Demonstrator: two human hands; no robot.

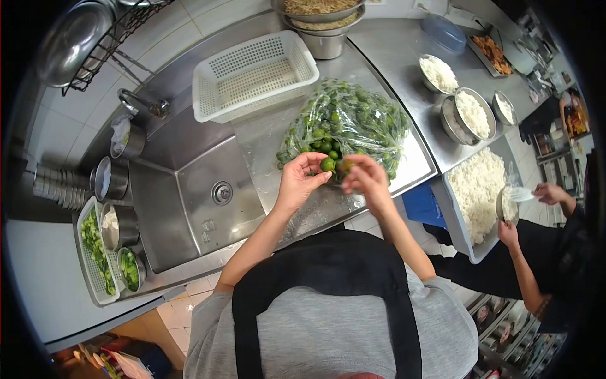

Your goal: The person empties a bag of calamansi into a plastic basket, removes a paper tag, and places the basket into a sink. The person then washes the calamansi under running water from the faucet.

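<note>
Between the thumb and fingertips of my left hand (pixel 303 179) is a small round green lime (pixel 327 165). My right hand (pixel 367 183) is close beside it, its fingers bent and blurred by motion. A blurred brownish-green spot shows at its fingertips; I cannot tell whether that is another lime in its grip. Just beyond both hands, a large clear plastic bag (pixel 372 123) full of similar limes lies on the steel counter. Its mouth faces me, with several loose limes (pixel 326 146) showing there.
Behind the bag stands a white perforated basket (pixel 208 95). A steel sink (pixel 189 170) with a faucet (pixel 142 103) is at left, beside cut greens (pixel 95 252) and steel pots. At right are bowls of rice (pixel 473 114) and a rice tub (pixel 464 234), where another person's hands hold a bowl and white scoop.
</note>
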